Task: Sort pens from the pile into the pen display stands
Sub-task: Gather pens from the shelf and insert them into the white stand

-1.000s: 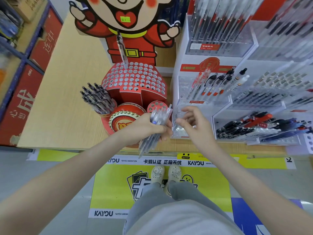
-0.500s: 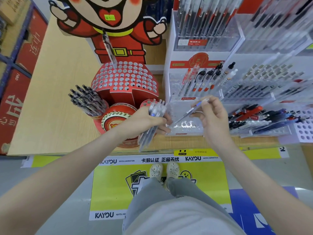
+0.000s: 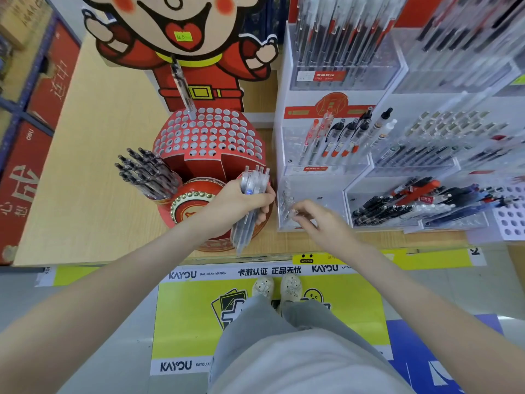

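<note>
Left hand (image 3: 241, 203) grips a bundle of clear pens (image 3: 257, 179) beside the red stand (image 3: 207, 135). Right hand (image 3: 324, 220) pinches one clear pen (image 3: 288, 199) standing in the white stand's (image 3: 306, 95) near-left compartment.

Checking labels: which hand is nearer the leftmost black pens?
Left. The left hand is right of the black pens; the right hand is farther right, pinching a pen at the clear tray.

pale wood counter (image 3: 91, 172) | grey floor (image 3: 468, 288) (yellow KAYOU mat (image 3: 187, 322)) | blue shelving (image 3: 25, 116) left
</note>
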